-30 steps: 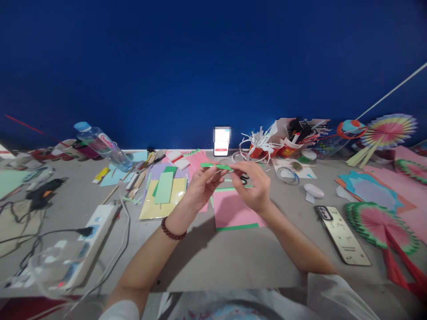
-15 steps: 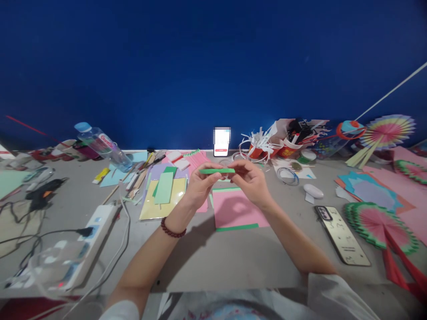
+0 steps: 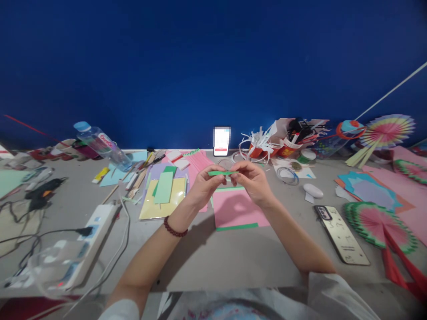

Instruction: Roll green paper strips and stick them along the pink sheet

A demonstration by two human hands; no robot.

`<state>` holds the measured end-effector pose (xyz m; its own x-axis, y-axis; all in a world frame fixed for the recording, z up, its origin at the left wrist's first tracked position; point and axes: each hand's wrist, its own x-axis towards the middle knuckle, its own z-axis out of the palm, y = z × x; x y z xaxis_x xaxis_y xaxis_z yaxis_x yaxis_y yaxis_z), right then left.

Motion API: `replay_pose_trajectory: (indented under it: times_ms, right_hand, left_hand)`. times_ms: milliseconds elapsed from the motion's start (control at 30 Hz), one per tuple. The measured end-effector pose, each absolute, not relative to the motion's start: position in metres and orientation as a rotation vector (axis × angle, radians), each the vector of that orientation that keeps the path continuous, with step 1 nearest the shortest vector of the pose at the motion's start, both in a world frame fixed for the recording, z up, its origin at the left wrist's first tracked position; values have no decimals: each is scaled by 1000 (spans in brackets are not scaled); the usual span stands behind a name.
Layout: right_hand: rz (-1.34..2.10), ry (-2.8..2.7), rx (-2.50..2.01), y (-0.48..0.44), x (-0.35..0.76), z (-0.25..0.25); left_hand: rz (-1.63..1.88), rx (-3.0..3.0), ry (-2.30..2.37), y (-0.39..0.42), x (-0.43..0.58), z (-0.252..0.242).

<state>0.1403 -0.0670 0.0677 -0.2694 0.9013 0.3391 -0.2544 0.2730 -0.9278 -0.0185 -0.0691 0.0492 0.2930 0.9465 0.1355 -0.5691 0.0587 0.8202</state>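
Note:
Between my two hands a narrow green paper strip (image 3: pixel 220 173) is held level above the table. The fingers of my left hand (image 3: pixel 208 184) pinch its left part. My right hand (image 3: pixel 249 180) grips its right end between thumb and fingers. Below them lies a sheet of pink paper (image 3: pixel 236 211), with a green band (image 3: pixel 237 227) along its near edge and a paler green one at its far edge. Left of my hands, light green paper pieces (image 3: pixel 164 186) rest on a clear packet of yellow paper (image 3: pixel 150 212).
A phone (image 3: pixel 221 144) stands upright against the blue wall. To the right are another phone (image 3: pixel 343 235), a white mouse (image 3: pixel 313 191) and a pink-and-green paper fan (image 3: pixel 380 222). A power strip (image 3: pixel 90 249) with cables and a leaning bottle (image 3: pixel 105 144) are on the left.
Both hands have shifted slightly to the right with the green strip and sit closer together. Less of the strip shows between the fingers.

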Motion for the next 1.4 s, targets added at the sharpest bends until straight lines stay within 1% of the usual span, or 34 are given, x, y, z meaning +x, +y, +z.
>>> replay_pose_trajectory:
  times_ms: [233, 433, 533, 733, 1100, 1267, 1400]
  right_hand:
    - [1252, -1358, -727, -70, 144, 73]
    - [1339, -1432, -904, -72, 149, 83]
    - [1342, -1477, -967, -72, 148, 83]
    - [1226, -1580, -971, -77, 144, 81]
    - [1072, -1798, -997, -80, 147, 81]
    - [1189, -1686, -1057, -75, 149, 77]
    - [1315, -1600, -1188, -77, 164, 69]
  left_hand:
    - [1097, 888, 494, -63, -20, 44]
    - [1270, 1133, 698, -61, -31, 53]
    - [1285, 1244, 810, -66, -32, 59]
    - [1301, 1404, 934, -77, -23, 69]
    - [1308, 1418, 978, -77, -22, 66]
    - [1368, 1489, 999, -79, -19, 66]
    - [1377, 1718, 1040, -83, -11, 61]
